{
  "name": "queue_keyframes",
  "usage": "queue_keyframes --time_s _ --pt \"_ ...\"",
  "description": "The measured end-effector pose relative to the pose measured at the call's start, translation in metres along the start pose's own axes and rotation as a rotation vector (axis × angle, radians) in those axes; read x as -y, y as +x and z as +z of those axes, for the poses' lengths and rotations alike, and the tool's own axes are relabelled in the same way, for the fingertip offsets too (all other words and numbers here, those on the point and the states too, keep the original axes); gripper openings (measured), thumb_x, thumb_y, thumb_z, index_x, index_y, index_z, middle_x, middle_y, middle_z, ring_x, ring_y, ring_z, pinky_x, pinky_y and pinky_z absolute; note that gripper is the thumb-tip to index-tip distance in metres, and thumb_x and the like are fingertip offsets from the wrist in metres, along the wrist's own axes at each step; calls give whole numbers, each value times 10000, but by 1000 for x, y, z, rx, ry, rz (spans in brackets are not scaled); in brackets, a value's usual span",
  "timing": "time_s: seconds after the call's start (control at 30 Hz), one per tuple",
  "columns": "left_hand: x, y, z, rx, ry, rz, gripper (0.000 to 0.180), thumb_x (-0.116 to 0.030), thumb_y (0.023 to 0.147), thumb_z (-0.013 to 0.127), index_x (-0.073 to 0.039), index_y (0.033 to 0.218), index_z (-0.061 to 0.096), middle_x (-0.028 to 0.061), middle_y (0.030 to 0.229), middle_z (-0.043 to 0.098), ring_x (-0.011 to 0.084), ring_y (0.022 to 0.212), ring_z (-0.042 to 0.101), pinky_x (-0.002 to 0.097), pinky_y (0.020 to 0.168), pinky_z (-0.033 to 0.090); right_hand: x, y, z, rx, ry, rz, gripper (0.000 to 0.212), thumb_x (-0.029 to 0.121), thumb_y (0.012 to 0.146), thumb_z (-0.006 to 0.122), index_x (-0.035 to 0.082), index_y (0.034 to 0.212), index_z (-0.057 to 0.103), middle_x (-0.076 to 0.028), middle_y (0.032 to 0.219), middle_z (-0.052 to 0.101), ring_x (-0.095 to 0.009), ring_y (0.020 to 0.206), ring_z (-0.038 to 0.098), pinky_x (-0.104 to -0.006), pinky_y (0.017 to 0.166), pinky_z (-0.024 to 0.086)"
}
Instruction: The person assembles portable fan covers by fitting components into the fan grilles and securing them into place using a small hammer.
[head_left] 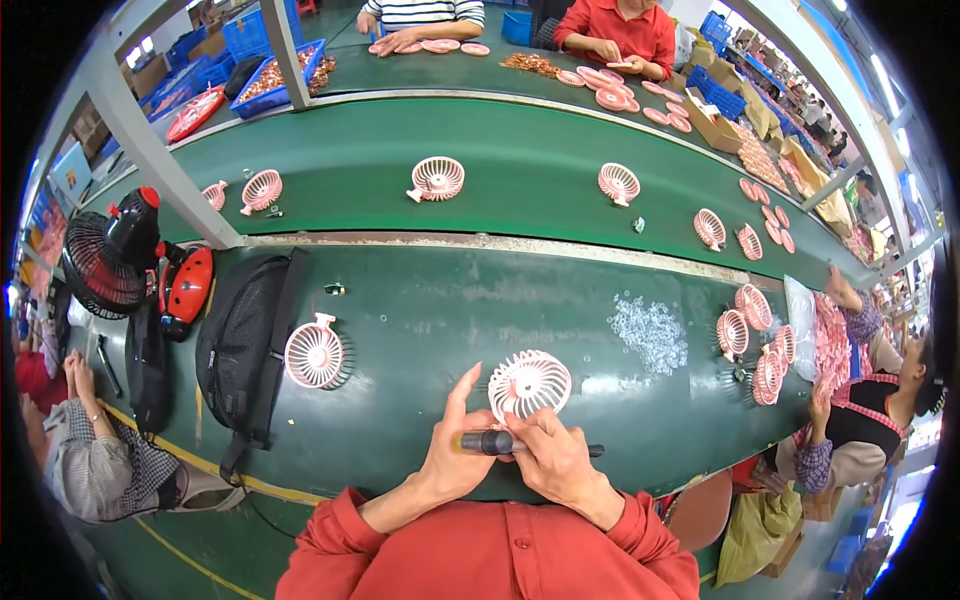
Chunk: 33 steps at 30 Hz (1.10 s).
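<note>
"Pink plastic, right at the fingertips! A slatted fan housing (530, 385) sits just beyond both hands, round face up."

"And the right hand (562, 462)?"

"Curled tight around a cylindrical tool (495, 442), dark with a yellow end, which shows on both sides of the fist. Thumb and fingertips meet at the housing's near edge."

"The left hand (446, 458)?"

"Up against the tool's yellow end, index finger raised just beside the housing. Whether the other fingers grasp tool or housing, I cannot tell; too much is covered."

"What's out to the sides?"

"Left of the left hand, a second fan housing (314, 355), with a small circuit board (335, 289) just past it and a black backpack (235, 345) farther left. Ahead and right of the right hand, a scatter of small clear pieces (648, 333); farther right, a cluster of pink housings (767, 375)."

"And beyond?"

"Well past both hands, a green conveyor belt (530, 215) bears a spaced-out row of fan housings (437, 178). Across it, a co-worker in stripes (430, 12) and a co-worker in red (648, 42) have hands near pink discs (611, 99). Far to the right hand's right, a co-worker in an apron (872, 408) reaches beside a heap of pink parts (830, 340)!"
</note>
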<state>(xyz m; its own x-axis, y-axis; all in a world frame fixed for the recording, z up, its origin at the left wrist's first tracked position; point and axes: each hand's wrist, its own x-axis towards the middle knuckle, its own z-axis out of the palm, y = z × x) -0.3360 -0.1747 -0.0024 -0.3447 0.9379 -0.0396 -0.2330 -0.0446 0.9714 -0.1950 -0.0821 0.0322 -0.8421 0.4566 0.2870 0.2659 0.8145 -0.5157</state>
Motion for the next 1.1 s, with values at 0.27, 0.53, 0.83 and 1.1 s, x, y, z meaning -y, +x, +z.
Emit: queue_keyframes --time_s 0.27,0.53,0.83,1.1 --pt "-7 7 -5 -49 -94 -155 719 43 930 527 -42 1489 82 152 913 675 189 700 680 291 610 580 1 -5 -6 -118 138 183 201 3 782 710 7 974 651 -111 817 663 -261 604 644 -332 502 500" --pt "-1 12 0 -63 -450 -202 675 -51 954 561 -5 1454 111 198 993 672 228 637 665 317 525 573 9 -7 12 13 506 671 527 138 913 666 5 1383 466 -142 798 679 -51 725 593 -270 633 505" --pt "-1 12 -2 -139 -442 -206 672 -27 941 560 -1 1450 123 183 973 666 216 637 661 315 519 570 11 2 8 -12 393 555 461 110 905 647 -53 1310 502 -228 913 674 -254 768 702 -341 645 538" --pt "4 12 0 -174 -381 -176 703 152 826 471 -45 1437 184 164 953 630 202 667 655 315 542 577 8 -2 1 136 33 256 436 68 840 619 -29 1258 548 -174 833 613 -352 633 625 -435 542 509"
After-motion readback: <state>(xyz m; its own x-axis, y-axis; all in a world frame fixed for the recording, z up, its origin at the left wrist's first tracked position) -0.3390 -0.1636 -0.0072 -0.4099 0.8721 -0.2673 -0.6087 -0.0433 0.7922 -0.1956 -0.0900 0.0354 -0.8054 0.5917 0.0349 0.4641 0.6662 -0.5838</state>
